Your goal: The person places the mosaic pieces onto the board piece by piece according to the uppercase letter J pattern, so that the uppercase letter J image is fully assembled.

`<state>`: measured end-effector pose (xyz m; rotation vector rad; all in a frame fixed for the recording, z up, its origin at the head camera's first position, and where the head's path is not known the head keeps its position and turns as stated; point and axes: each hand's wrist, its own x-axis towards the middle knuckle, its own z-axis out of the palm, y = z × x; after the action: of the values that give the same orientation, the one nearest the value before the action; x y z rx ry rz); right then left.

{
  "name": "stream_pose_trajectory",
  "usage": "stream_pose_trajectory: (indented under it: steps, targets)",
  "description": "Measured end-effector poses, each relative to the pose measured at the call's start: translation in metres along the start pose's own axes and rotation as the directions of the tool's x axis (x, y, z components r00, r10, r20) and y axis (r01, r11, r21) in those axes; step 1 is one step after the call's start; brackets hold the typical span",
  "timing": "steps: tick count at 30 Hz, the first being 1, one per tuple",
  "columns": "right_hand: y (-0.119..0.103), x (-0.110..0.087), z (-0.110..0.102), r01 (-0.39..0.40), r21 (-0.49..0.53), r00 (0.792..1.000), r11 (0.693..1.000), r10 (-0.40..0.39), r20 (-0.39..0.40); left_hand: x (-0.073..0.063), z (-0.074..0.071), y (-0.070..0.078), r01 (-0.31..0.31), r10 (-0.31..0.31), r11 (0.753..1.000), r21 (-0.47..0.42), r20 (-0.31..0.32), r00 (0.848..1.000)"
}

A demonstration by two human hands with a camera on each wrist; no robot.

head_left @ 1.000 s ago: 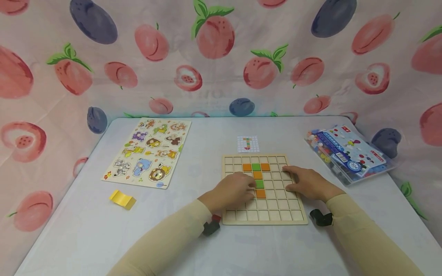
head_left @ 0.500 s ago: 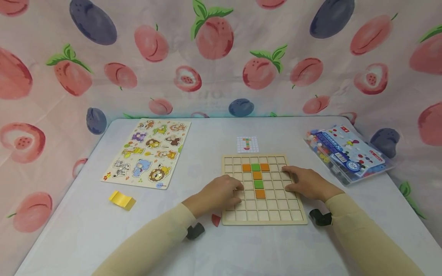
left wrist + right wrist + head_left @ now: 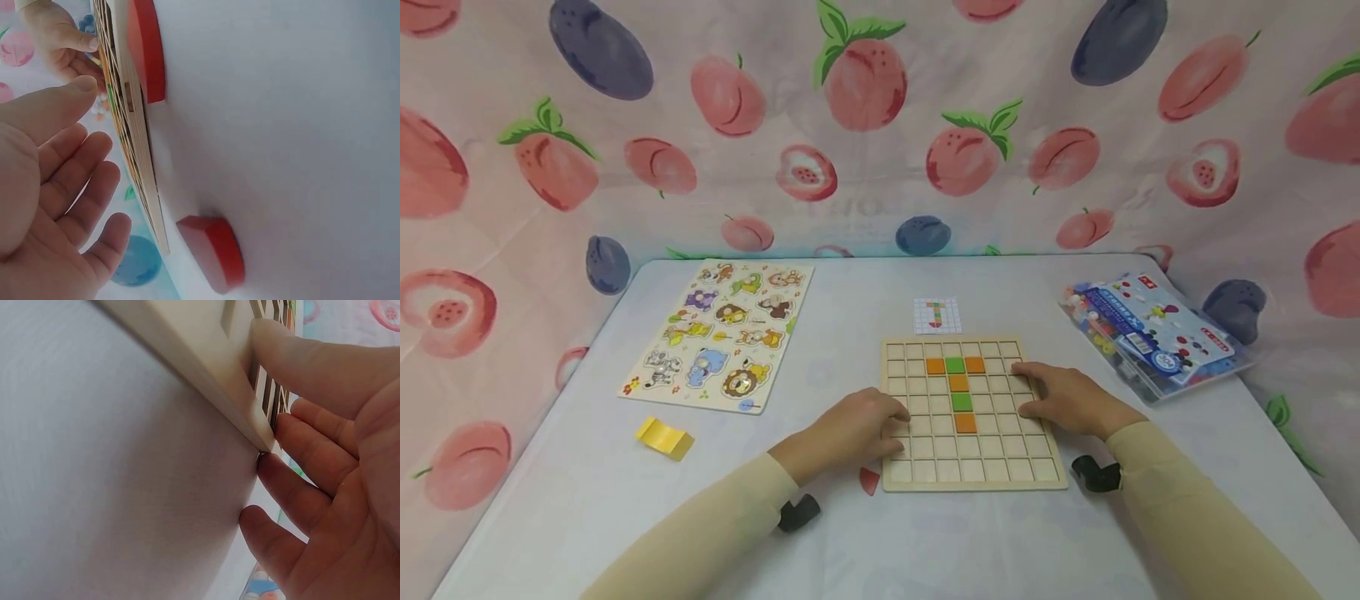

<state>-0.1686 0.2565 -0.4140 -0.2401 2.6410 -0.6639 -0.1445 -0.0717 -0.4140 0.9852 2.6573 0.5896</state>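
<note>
On the bench (image 3: 820, 350), the wooden grid board (image 3: 973, 486) lay flat. The left hand (image 3: 859, 423), loosely spread and empty, hung at its left edge; the right hand (image 3: 1071, 398) rested spread against its right. A careless left-hand sweep could have scattered the nearby red blocks (image 3: 226, 253).

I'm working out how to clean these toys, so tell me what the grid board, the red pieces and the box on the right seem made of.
Grid board: probably wood, pale and matt, with lines along its edge like plywood layers.
Red pieces: perhaps painted wood or plastic; their smooth, even colour leaves it open.
Box: likely clear plastic, glossy-looking, since coloured contents show through its side.
</note>
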Motion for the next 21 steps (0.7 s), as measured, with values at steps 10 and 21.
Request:
stream_pose_trajectory:
  steps: [10, 21]
  targets:
    - [0.000, 0.000, 0.000, -0.008, 0.006, 1.000, 1.000, 0.008, -0.005, -0.015, -0.002, -0.002, -0.033, 0.033, 0.999, 0.019, -0.001, 0.999]
    - [0.002, 0.001, 0.002, -0.031, 0.025, 1.000, 0.999, 0.030, 0.009, -0.024, 0.000, -0.006, -0.021, 0.022, 1.000, -0.017, 0.025, 0.999]
